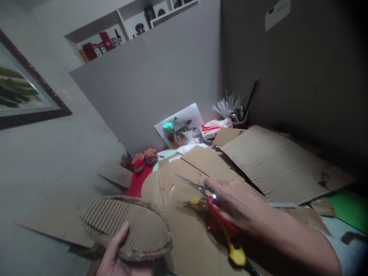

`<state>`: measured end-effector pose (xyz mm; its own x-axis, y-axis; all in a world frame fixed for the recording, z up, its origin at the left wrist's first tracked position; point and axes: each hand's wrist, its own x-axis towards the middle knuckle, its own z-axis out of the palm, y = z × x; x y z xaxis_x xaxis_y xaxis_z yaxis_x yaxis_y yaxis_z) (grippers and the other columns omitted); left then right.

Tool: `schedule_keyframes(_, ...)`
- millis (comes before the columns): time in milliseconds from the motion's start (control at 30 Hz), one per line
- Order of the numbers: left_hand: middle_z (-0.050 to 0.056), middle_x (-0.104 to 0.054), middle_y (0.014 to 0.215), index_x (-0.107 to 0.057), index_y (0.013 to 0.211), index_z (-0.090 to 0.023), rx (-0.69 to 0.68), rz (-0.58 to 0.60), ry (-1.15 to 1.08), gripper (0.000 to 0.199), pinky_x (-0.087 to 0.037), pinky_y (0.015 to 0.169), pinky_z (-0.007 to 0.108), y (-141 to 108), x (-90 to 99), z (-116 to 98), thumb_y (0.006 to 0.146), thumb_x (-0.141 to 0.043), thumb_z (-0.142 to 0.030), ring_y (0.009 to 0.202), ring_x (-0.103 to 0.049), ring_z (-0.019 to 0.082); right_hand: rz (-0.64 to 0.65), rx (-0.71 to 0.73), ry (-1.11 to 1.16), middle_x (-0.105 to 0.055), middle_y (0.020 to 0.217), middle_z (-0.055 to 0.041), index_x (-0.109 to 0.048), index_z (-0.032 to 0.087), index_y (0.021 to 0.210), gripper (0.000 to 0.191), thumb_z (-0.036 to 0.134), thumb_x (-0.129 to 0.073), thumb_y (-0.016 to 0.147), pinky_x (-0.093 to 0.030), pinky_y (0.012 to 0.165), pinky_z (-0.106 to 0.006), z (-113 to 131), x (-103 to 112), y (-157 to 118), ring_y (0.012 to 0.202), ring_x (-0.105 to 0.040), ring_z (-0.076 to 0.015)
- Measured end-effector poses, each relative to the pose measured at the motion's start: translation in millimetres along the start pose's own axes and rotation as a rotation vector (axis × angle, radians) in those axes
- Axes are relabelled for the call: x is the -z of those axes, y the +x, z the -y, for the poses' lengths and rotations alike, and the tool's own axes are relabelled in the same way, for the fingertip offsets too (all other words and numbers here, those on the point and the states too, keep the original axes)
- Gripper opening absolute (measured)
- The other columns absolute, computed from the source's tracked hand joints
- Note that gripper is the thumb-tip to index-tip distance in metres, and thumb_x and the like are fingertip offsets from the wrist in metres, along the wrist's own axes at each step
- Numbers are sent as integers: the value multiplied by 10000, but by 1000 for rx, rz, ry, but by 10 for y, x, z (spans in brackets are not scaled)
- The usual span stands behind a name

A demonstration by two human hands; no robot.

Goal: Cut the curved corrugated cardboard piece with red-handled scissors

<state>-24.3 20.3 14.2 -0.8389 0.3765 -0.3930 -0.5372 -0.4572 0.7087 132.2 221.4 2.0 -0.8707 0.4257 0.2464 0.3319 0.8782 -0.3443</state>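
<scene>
At the lower left, my left hand (117, 257) grips an oval corrugated cardboard piece (132, 224), thumb on its ribbed face and fingers hidden beneath. The piece has a raised, layered rim. Over the table, my right hand (232, 203) closes on red-handled scissors (191, 184), whose pointed blades aim left and look nearly together. Just below the scissors lies a yellow-and-dark tool (198, 204) with a thin tip, blurred and partly hidden. A yellow cutter-like tool (237, 256) is below my right hand.
Flat cardboard sheets (276, 161) cover much of the table. Two brown-and-red rounded objects (145, 159) sit on a red surface. Further back are a bottle with a teal cap (169, 132), a printed sheet (194, 115), a tissue pack (214, 128) and a container of white sticks (232, 107).
</scene>
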Motion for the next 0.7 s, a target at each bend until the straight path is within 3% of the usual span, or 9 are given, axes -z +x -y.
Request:
schedule_keyframes(100, 122, -818, 972, -701, 1203, -179, -43, 28, 6, 346, -651, 807, 509, 3, 9, -108, 896, -542, -163, 823, -793, 304, 13, 42, -26, -739, 871, -108, -588, 163, 1027, 175, 105, -544, 868, -295, 584, -322, -42, -38, -5, 730, -701, -268)
schedule_keyframes(167, 119, -821, 955, -732, 1142, -170, -82, 57, 11, 303, -646, 837, 494, 23, 76, -165, 886, -569, -175, 800, -794, 291, -9, 108, -2, -732, 895, -104, -586, 176, 1043, 184, 135, -516, 878, -349, 598, -323, -27, -50, -29, 755, -706, -271)
schedule_keyframes(267, 146, -817, 893, -761, 1031, -97, -81, 1, 51, 247, -668, 748, 430, 26, 180, -258, 867, -580, -130, 760, -791, 280, -38, 233, 129, -693, 819, -70, -591, 207, 914, 139, 193, -455, 933, -404, 583, -314, 77, -6, -74, 678, -666, -224)
schedule_keyframes(367, 158, -806, 797, -764, 903, -51, -57, -78, 54, 179, -669, 623, 360, -26, 240, -361, 828, -602, -64, 669, -780, 263, 49, 241, 337, -663, 705, -36, -606, 229, 772, 264, 310, -454, 973, -450, 553, -287, 251, 70, -105, 599, -622, -185)
schedule_keyframes(467, 91, -795, 719, -744, 820, -83, -97, -135, 21, 155, -650, 591, 266, -93, 266, -442, 792, -621, 6, 593, -756, 196, 138, 166, 463, -684, 684, -25, -705, 250, 1015, 304, 492, -543, 930, -496, 519, -285, 412, 90, -95, 580, -650, -205)
schedule_keyframes(533, 97, -791, 718, -738, 837, -72, -112, -147, 18, 171, -644, 585, 247, -126, 281, -472, 800, -603, 26, 580, -747, 185, 226, 132, 449, -701, 717, -28, -661, 259, 1242, 477, 574, -591, 890, -521, 517, -296, 484, 60, -56, 601, -676, -225)
schedule_keyframes(633, 95, -800, 769, -732, 910, -73, -119, -156, 25, 193, -650, 606, 252, -145, 321, -478, 811, -602, 29, 616, -754, 186, 271, 167, 281, -719, 747, -53, -623, 226, 1315, 474, 484, -539, 926, -548, 573, -349, 526, -23, 28, 642, -694, -252)
schedule_keyframes(700, 74, -807, 806, -725, 955, -91, -122, -147, 36, 206, -656, 639, 263, -134, 356, -463, 810, -626, 17, 659, -761, 186, 189, 240, 162, -740, 794, -86, -633, 194, 1268, 401, 349, -472, 936, -546, 582, -376, 507, -77, 76, 656, -705, -268)
